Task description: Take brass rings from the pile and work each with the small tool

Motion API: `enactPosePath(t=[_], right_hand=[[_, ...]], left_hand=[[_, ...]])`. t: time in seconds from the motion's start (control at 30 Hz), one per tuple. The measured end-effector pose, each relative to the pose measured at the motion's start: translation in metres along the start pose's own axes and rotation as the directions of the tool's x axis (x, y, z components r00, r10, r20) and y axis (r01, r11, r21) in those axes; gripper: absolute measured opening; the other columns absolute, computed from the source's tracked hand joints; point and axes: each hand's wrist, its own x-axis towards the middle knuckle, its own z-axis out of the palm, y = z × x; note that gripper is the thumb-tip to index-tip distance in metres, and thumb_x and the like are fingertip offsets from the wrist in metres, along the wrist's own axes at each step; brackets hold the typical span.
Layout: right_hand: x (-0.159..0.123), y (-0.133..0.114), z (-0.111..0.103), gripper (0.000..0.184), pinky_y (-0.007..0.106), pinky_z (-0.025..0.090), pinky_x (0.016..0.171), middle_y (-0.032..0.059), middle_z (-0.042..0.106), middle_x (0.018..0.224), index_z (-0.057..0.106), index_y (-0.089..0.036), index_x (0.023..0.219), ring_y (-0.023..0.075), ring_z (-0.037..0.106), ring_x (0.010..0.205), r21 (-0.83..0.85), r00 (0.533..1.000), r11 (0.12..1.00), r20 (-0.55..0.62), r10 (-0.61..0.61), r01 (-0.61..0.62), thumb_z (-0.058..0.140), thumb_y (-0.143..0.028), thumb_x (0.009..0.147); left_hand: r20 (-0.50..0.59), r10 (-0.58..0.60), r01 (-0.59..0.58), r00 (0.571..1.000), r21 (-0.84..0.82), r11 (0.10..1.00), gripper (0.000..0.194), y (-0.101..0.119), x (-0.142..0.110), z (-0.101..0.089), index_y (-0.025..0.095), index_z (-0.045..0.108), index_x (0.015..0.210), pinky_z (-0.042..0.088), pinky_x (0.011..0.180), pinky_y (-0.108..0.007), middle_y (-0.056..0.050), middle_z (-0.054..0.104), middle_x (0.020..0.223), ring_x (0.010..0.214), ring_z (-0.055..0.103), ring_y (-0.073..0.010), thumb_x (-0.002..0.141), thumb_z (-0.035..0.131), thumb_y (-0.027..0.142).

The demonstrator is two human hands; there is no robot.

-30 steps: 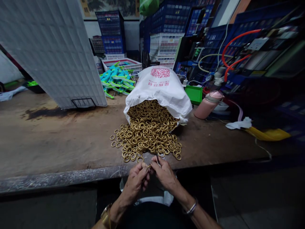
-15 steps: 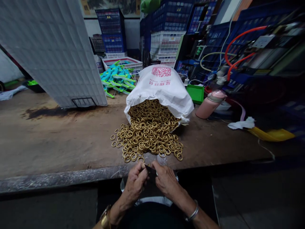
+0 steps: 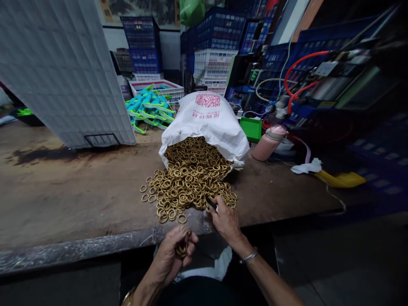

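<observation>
A white sack [image 3: 207, 121] lies on its side on the worn workbench [image 3: 63, 195], spilling a heap of brass rings [image 3: 188, 178] toward me. My left hand [image 3: 174, 255] is curled below the bench edge around a small stack of brass rings [image 3: 182, 248]. My right hand [image 3: 225, 216] reaches up to the near edge of the heap, pinching a small dark tool [image 3: 210, 202] among the rings.
A grey ribbed panel [image 3: 66, 72] leans at the left. Teal plastic parts [image 3: 148, 108] lie behind the sack. A green box [image 3: 251, 128], a pink bottle [image 3: 269, 142] and a yellow scoop [image 3: 342, 179] sit at the right. Blue and white crates stand behind.
My hands were joined at the bench edge. Now they have parted: the right hand has gone forward to the ring heap, and the left has dropped lower with its rings.
</observation>
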Motion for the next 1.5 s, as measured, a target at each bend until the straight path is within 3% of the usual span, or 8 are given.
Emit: enactPosePath(t=[0.13, 0.33, 0.63, 0.8, 0.93, 1.03, 1.2, 1.5], right_hand=[[0.002, -0.005, 0.002, 0.014, 0.023, 0.027, 0.055, 0.0028, 0.064, 0.074, 0.052, -0.021, 0.093, 0.0161, 0.059, 0.068, -0.082, 1.0, 0.997, 0.015, 0.0, 0.002, 0.048, -0.027, 0.081], [0.004, -0.004, 0.002, 0.014, 0.023, 0.028, 0.055, 0.0019, 0.065, 0.074, 0.056, -0.022, 0.091, 0.015, 0.059, 0.067, -0.069, 0.998, 0.997, 0.049, 0.031, -0.027, 0.049, -0.022, 0.079], [-0.003, -0.001, -0.001, 0.017, 0.026, 0.039, 0.072, 0.0056, 0.058, 0.087, 0.057, -0.02, 0.086, 0.0164, 0.053, 0.081, 0.326, 0.981, 0.926, -0.095, -0.168, 0.19, 0.041, -0.021, 0.08], [-0.014, -0.016, -0.005, 0.019, 0.023, 0.038, 0.058, -0.0017, 0.051, 0.06, 0.049, -0.019, 0.066, 0.0116, 0.048, 0.058, 0.629, 0.98, 0.777, 0.134, -0.148, 0.031, 0.039, -0.029, 0.08], [-0.02, -0.026, -0.007, 0.012, 0.022, 0.037, 0.055, -0.0042, 0.05, 0.055, 0.05, -0.018, 0.071, 0.0097, 0.047, 0.053, 0.755, 0.949, 0.631, 0.301, -0.089, -0.18, 0.046, -0.029, 0.074], [-0.022, -0.03, -0.008, 0.015, 0.019, 0.03, 0.045, -0.0057, 0.049, 0.051, 0.051, -0.017, 0.078, 0.0069, 0.039, 0.044, 0.773, 0.91, 0.556, 0.409, -0.069, -0.305, 0.047, -0.03, 0.072], [-0.027, -0.035, -0.012, 0.013, 0.017, 0.016, 0.036, -0.0084, 0.043, 0.047, 0.046, -0.017, 0.072, 0.0027, 0.025, 0.036, 0.775, 0.808, 0.429, 0.569, -0.153, -0.464, 0.048, -0.03, 0.071], [-0.029, -0.034, -0.006, 0.007, 0.017, 0.01, 0.033, -0.0092, 0.042, 0.044, 0.045, -0.018, 0.066, 0.0016, 0.02, 0.031, 0.723, 0.714, 0.399, 0.67, -0.204, -0.564, 0.047, -0.025, 0.068]], left_hand=[[-0.005, 0.003, -0.004, 1.0, -0.067, 0.998, 0.01, 0.0, 0.001, -0.002, 0.017, 0.049, 0.08, 0.029, 0.036, -0.016, -0.002, 0.058, 0.069, 0.046, 0.046, -0.0077, 0.076, 0.052, 0.025], [0.01, -0.052, 0.053, 0.999, -0.172, 0.984, 0.019, 0.002, 0.005, -0.006, 0.015, 0.053, 0.087, 0.032, 0.039, -0.016, -0.003, 0.057, 0.07, 0.052, 0.05, -0.0093, 0.071, 0.058, 0.024], [-0.039, 0.004, -0.01, 0.999, -0.139, 0.99, 0.017, 0.005, 0.014, -0.004, 0.014, 0.052, 0.075, 0.033, 0.041, -0.014, 0.0, 0.054, 0.068, 0.055, 0.05, -0.0073, 0.069, 0.065, 0.024], [-0.075, 0.143, -0.135, 0.987, 0.104, 0.985, 0.024, 0.006, 0.019, -0.003, 0.015, 0.053, 0.079, 0.033, 0.037, -0.015, 0.003, 0.052, 0.061, 0.048, 0.048, -0.0072, 0.067, 0.066, 0.031], [-0.125, 0.3, -0.201, 0.946, 0.502, 0.841, 0.023, 0.0, 0.02, -0.006, 0.015, 0.056, 0.087, 0.029, 0.035, -0.016, 0.007, 0.047, 0.046, 0.034, 0.038, -0.0053, 0.074, 0.057, 0.034], [-0.029, 0.447, -0.315, 0.894, 0.669, 0.673, 0.021, -0.003, 0.019, -0.008, 0.015, 0.061, 0.091, 0.039, 0.047, -0.019, 0.001, 0.058, 0.06, 0.049, 0.051, -0.0093, 0.075, 0.054, 0.027], [0.217, 0.536, -0.499, 0.816, 0.734, 0.462, 0.024, -0.004, 0.02, -0.015, 0.019, 0.062, 0.099, 0.042, 0.08, -0.029, -0.006, 0.065, 0.095, 0.09, 0.057, -0.0185, 0.08, 0.048, 0.02], [0.316, 0.539, -0.517, 0.781, 0.81, 0.275, 0.013, -0.002, 0.016, -0.018, 0.017, 0.062, 0.081, 0.042, 0.066, -0.023, -0.003, 0.063, 0.074, 0.069, 0.057, -0.0137, 0.08, 0.049, 0.02]])
